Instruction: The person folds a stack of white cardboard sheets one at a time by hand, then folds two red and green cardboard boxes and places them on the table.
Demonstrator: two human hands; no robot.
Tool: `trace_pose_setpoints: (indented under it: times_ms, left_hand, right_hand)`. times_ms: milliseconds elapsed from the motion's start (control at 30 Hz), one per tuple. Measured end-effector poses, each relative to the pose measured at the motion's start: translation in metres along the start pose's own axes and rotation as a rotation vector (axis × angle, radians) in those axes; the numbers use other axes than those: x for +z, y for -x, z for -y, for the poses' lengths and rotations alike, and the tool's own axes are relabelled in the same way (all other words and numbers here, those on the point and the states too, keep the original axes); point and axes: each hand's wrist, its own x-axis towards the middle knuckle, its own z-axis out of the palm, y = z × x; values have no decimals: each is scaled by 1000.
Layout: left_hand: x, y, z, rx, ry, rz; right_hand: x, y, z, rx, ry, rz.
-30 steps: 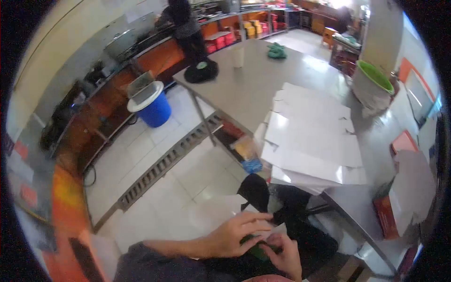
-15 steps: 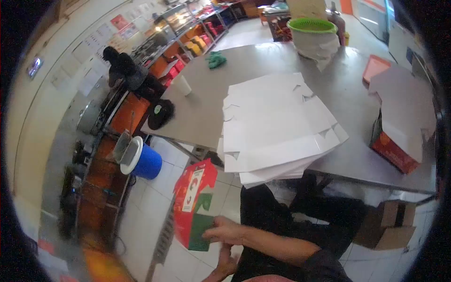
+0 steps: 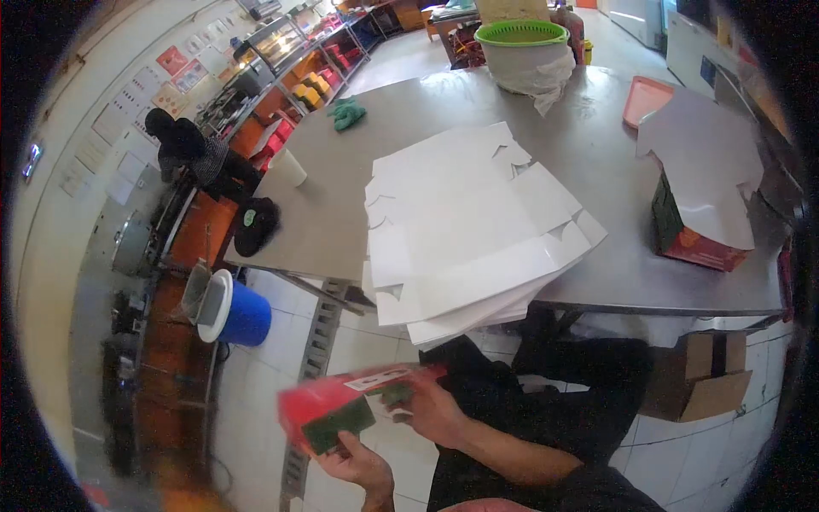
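In the head view, a red and green printed cardboard carton (image 3: pixel 320 401), partly folded, is held above the floor at the table's near left. My left hand (image 3: pixel 357 461) grips its lower edge by a green panel, thumb on top. My right hand (image 3: pixel 432 411) is closed on the other end near a white printed strip; some of its fingers are hidden. A stack of flat white carton sheets (image 3: pixel 469 226) lies on the metal table (image 3: pixel 341 196), beyond my hands. To the right stands a partly folded carton (image 3: pixel 704 243) with its white inside showing.
A green-rimmed basket (image 3: pixel 525 64), an orange tray (image 3: pixel 646 101), a green cloth (image 3: pixel 346 113), a white cup (image 3: pixel 288 168) and a black cap (image 3: pixel 256 226) sit on the table. A blue bucket (image 3: pixel 247 314) and cardboard box (image 3: pixel 695 380) are on the floor. A person (image 3: pixel 192 154) stands at the left counter.
The carton has turned from upright to nearly level. My left hand has come up to its lower edge and my right hand has shifted to its right end. The view has shifted slightly right.
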Motion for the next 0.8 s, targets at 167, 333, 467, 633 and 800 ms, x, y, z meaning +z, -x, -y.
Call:
trace_pose_setpoints:
  times_ms: [167, 333, 467, 633, 800]
  left_hand:
    - [37, 0, -36, -158, 265, 40]
    - [32, 17, -12, -669, 543, 64]
    - [38, 37, -10, -1013, 584, 259]
    - [39, 40, -7, -866, 694, 426]
    - [25, 44, 23, -832, 459, 193]
  right_hand:
    - [13, 18, 5, -171, 416, -322]
    - [27, 41, -19, -616, 1202, -478]
    - [24, 47, -28, -558, 1020, -522]
    - [-8, 52, -24, -595, 1069, -548]
    - [5, 69, 1, -866, 1618, -514]
